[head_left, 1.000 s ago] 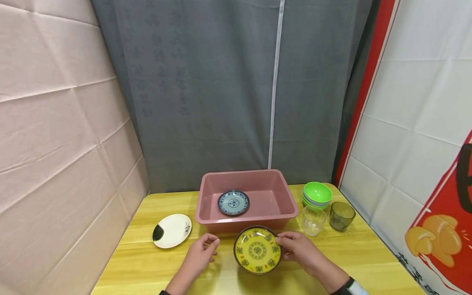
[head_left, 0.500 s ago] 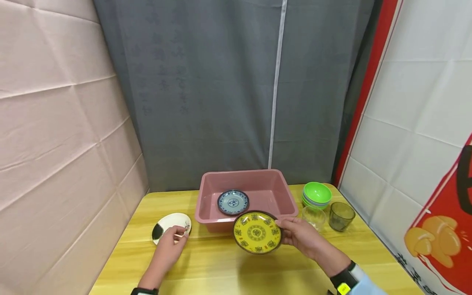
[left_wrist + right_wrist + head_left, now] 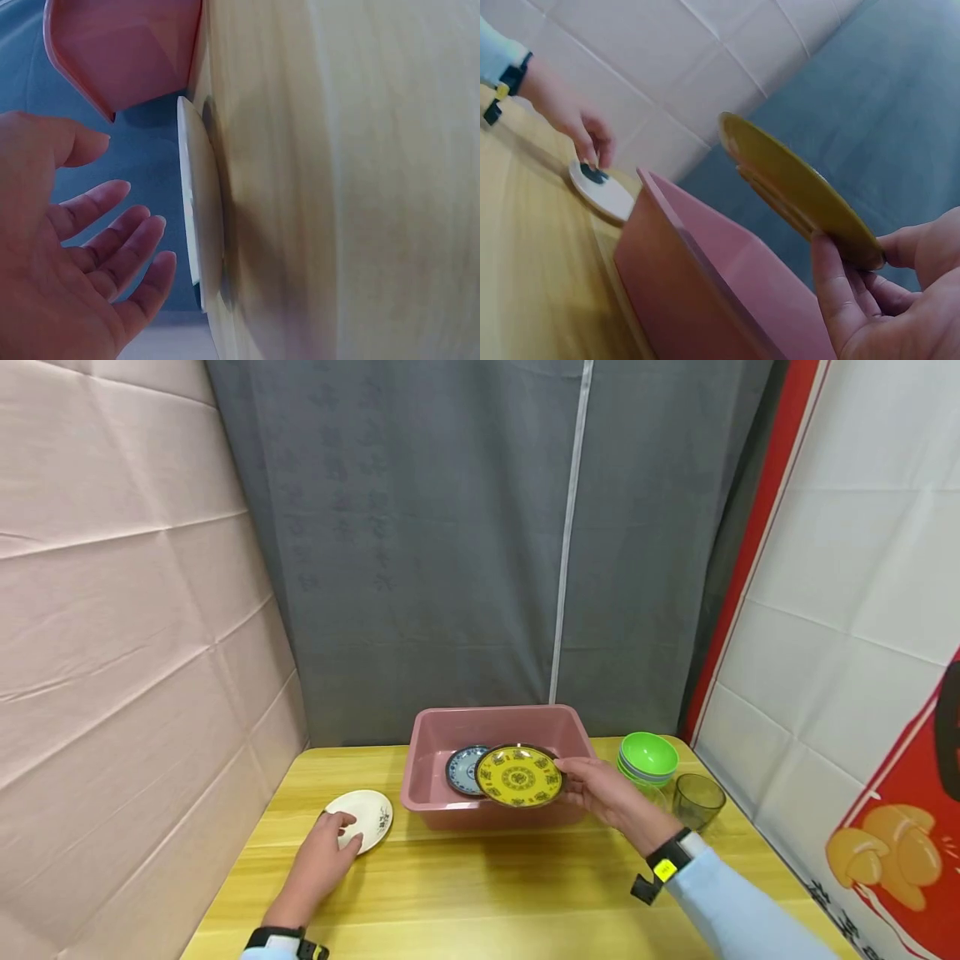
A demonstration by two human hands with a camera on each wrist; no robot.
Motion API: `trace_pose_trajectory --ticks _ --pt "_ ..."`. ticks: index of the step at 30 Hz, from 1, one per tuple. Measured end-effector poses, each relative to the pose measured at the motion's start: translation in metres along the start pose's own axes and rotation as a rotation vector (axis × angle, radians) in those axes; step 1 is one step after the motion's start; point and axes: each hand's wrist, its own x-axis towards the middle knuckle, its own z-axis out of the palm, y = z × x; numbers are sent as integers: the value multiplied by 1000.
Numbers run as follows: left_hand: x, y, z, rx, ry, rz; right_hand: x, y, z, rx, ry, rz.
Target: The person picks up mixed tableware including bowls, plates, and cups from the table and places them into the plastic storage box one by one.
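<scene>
My right hand (image 3: 600, 789) pinches the right rim of a yellow patterned plate (image 3: 519, 776) with a dark edge. That plate hovers over the near part of a pink basin (image 3: 427, 777), tilted in the right wrist view. Inside the basin lies a blue-and-white plate (image 3: 461, 770), partly hidden behind the yellow one. My left hand (image 3: 322, 860) hangs just over a white plate (image 3: 371, 818) on the table, its fingers loosely bent. In the left wrist view a gap shows between those fingers (image 3: 142, 240) and the white plate (image 3: 199, 202). The white plate's dark patch (image 3: 594, 173) shows in the right wrist view.
Right of the basin stands a stack of bowls (image 3: 648, 755), green on top. A dark-tinted glass (image 3: 697, 800) is in front of it, and a clear glass is mostly hidden behind my right hand. A grey curtain (image 3: 435, 568) hangs behind the wooden table (image 3: 480, 893).
My right hand has carried the yellow plate away from me, from in front of the basin to over it. My left hand has moved left, to the white plate.
</scene>
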Motion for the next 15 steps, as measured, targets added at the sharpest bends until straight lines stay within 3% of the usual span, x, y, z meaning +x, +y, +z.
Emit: trace_pose_trajectory --ticks 6,10,15 --pt "0 -2 -1 14 -22 21 42 -4 -1 44 -1 24" --pt "-1 1 -4 12 -22 34 67 -7 2 -16 7 42" --pt "-2 2 -5 9 25 64 93 -12 10 -99 48 73"
